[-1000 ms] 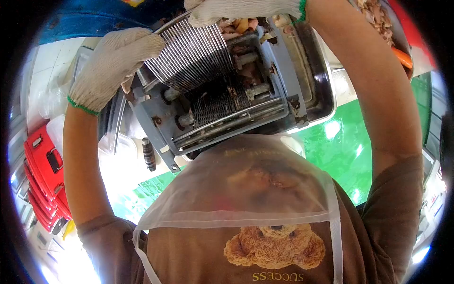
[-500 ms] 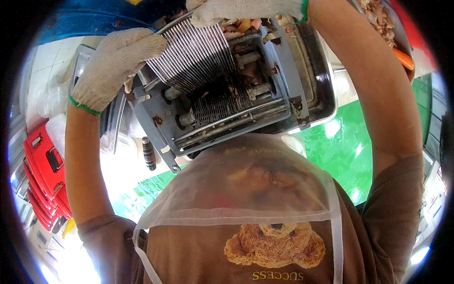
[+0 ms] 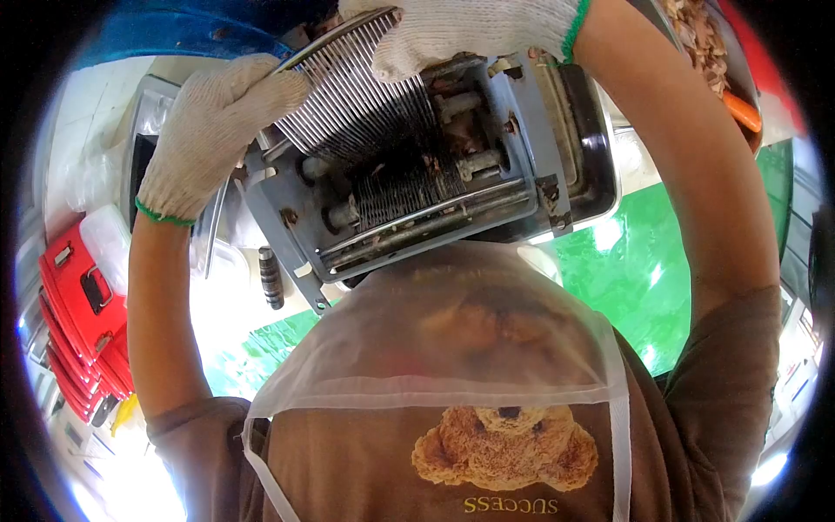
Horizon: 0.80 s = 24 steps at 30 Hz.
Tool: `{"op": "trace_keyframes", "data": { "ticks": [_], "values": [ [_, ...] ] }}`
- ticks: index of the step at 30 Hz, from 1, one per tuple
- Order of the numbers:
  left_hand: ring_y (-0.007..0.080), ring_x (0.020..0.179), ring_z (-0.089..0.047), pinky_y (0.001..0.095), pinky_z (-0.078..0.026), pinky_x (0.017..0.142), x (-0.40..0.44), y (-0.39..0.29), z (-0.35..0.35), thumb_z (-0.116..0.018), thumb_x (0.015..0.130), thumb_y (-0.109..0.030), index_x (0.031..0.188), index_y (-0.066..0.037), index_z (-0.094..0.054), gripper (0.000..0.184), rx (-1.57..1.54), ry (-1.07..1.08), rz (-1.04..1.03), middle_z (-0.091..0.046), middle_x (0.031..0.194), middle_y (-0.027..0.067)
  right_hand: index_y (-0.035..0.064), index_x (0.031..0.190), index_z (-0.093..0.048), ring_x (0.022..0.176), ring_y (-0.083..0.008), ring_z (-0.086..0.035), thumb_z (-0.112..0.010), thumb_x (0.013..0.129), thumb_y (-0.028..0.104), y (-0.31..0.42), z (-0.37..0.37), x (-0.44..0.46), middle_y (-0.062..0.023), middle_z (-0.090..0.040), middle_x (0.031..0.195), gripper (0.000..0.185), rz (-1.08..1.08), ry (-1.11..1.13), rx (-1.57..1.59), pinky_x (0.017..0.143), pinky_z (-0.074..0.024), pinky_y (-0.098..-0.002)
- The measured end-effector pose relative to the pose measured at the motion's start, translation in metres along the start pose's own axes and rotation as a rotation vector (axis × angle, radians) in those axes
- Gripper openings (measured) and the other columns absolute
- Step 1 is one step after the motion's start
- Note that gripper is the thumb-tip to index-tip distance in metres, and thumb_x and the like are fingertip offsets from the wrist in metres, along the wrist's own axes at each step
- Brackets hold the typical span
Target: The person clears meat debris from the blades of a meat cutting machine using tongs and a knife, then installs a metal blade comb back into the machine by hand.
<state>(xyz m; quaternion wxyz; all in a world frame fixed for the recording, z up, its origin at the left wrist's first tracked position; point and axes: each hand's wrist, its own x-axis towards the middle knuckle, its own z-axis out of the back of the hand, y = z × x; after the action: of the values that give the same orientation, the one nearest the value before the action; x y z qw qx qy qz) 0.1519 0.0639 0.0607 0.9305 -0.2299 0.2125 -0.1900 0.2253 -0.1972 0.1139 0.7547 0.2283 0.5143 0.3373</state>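
A metal comb-like grate [image 3: 348, 83] with many thin parallel rods stands tilted out of a grey metal slicing machine [image 3: 280, 204]. My left hand [image 3: 213, 126], in a white knit glove with green cuff, grips the grate's left side, thumb towards the rods. My gloved right hand [image 3: 483, 36] is at the grate's upper right end, fingers closed around it, partly cut off by the top edge. Dark, dirty rows of blades [image 3: 409, 196] show in the machine's opening below the rods. Reddish residue clings inside the housing.
A metal tray [image 3: 596, 165] lies under the machine's right side. Pale meat-like pieces [image 3: 700, 43] fill a container at upper right, near an orange handle [image 3: 742, 110]. A black-handled tool [image 3: 271, 278] lies at left, red cases [image 3: 83, 296] beyond. The floor [image 3: 626, 261] is green.
The grate's upper end has come further into view and its rods lean more to the right. Both hands have shifted slightly; the right one now hides the scraps seen behind the machine.
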Motion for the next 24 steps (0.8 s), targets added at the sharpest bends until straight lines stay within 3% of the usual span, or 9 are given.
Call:
{"op": "trace_keyframes", "data": {
  "ticks": [2, 3, 5, 7, 10, 15, 19, 22, 24],
  "values": [
    [0.0148, 0.061, -0.053, 0.0310, -0.044, 0.059, 0.000, 0.002, -0.001, -0.061, 0.092, -0.044, 0.097, -0.005, -0.069, 0.040, 0.062, -0.029, -0.119, -0.051, 0.067, 0.0046, -0.0003, 0.099, -0.067, 0.080, -0.0305, -0.071, -0.071, 0.080, 0.025, 0.006, -0.007, -0.004, -0.0166, -0.070, 0.082, 0.032, -0.006, -0.027, -0.071, 0.070, -0.0567, -0.0407],
    [0.0148, 0.061, -0.053, 0.0310, -0.045, 0.058, 0.000, 0.001, -0.002, -0.061, 0.092, -0.044, 0.097, -0.006, -0.070, 0.040, 0.068, -0.040, -0.152, -0.051, 0.067, 0.0043, 0.0002, 0.100, -0.066, 0.080, -0.0302, -0.071, -0.072, 0.080, 0.025, 0.004, -0.039, -0.005, -0.0159, -0.070, 0.083, 0.032, 0.015, -0.282, -0.342, 0.070, -0.0571, -0.0406],
    [0.0142, 0.060, -0.052, 0.0309, -0.045, 0.056, -0.001, -0.004, -0.002, -0.060, 0.092, -0.045, 0.098, -0.006, -0.070, 0.040, 0.049, -0.042, -0.082, -0.051, 0.067, 0.0041, 0.0003, 0.101, -0.066, 0.081, -0.0302, -0.071, -0.073, 0.078, 0.025, 0.016, -0.057, -0.006, -0.0155, -0.071, 0.084, 0.034, -0.073, -0.453, -0.558, 0.070, -0.0577, -0.0404],
    [0.0133, 0.059, -0.052, 0.0305, -0.044, 0.055, 0.000, -0.010, -0.001, -0.060, 0.092, -0.045, 0.099, -0.007, -0.071, 0.040, -0.001, -0.025, 0.122, -0.051, 0.068, 0.0041, -0.0009, 0.103, -0.064, 0.083, -0.0312, -0.071, -0.073, 0.077, 0.026, 0.023, -0.055, -0.002, -0.0161, -0.071, 0.088, 0.038, -0.163, -0.416, -0.554, 0.071, -0.0579, -0.0403],
    [0.0114, 0.058, -0.051, 0.0303, -0.042, 0.052, 0.004, -0.002, -0.004, -0.060, 0.093, -0.046, 0.098, -0.007, -0.070, 0.041, 0.011, -0.071, 0.068, -0.050, 0.067, 0.0036, -0.0028, 0.103, -0.063, 0.086, -0.0326, -0.071, -0.075, 0.075, 0.029, 0.013, -0.063, 0.005, -0.0171, -0.070, 0.094, 0.044, -0.130, -0.533, -0.679, 0.073, -0.0577, -0.0406],
    [0.0208, 0.062, -0.053, 0.0352, -0.043, 0.057, 0.015, 0.006, -0.004, -0.062, 0.090, -0.049, 0.096, -0.005, -0.070, 0.045, 0.039, -0.077, -0.033, -0.059, 0.075, 0.0075, -0.0026, 0.101, -0.062, 0.086, -0.0335, -0.069, -0.076, 0.073, 0.031, -0.006, -0.079, 0.008, -0.0180, -0.068, 0.093, 0.046, 0.015, -0.789, -0.744, 0.075, -0.0566, -0.0415],
    [0.0307, 0.078, -0.062, 0.0420, -0.050, 0.070, 0.026, 0.019, 0.001, -0.066, 0.086, -0.051, 0.108, -0.007, -0.068, 0.049, 0.176, -0.092, -0.282, -0.067, 0.088, 0.0120, -0.0029, 0.101, -0.062, 0.087, -0.0339, -0.069, -0.075, 0.072, 0.032, -0.003, -0.074, 0.010, -0.0183, -0.067, 0.093, 0.047, -0.082, -0.715, -0.703, 0.077, -0.0557, -0.0418],
    [0.0234, 0.079, -0.058, 0.0350, -0.047, 0.075, 0.029, 0.036, -0.005, -0.060, 0.093, -0.032, 0.098, -0.002, -0.064, 0.031, 0.230, -0.253, -0.510, -0.062, 0.089, 0.0088, -0.0032, 0.100, -0.062, 0.087, -0.0345, -0.068, -0.075, 0.073, 0.034, -0.007, -0.075, 0.011, -0.0191, -0.067, 0.093, 0.048, -0.070, -0.718, -0.699, 0.078, -0.0555, -0.0420],
    [0.0241, 0.081, -0.060, 0.0353, -0.047, 0.075, 0.029, 0.033, 0.003, -0.060, 0.093, -0.035, 0.100, -0.003, -0.064, 0.033, 0.198, -0.075, -0.372, -0.063, 0.089, 0.0098, -0.0037, 0.099, -0.061, 0.087, -0.0351, -0.067, -0.074, 0.072, 0.035, -0.001, -0.074, 0.011, -0.0201, -0.066, 0.093, 0.049, -0.102, -0.704, -0.675, 0.078, -0.0552, -0.0424]
  ]
}}
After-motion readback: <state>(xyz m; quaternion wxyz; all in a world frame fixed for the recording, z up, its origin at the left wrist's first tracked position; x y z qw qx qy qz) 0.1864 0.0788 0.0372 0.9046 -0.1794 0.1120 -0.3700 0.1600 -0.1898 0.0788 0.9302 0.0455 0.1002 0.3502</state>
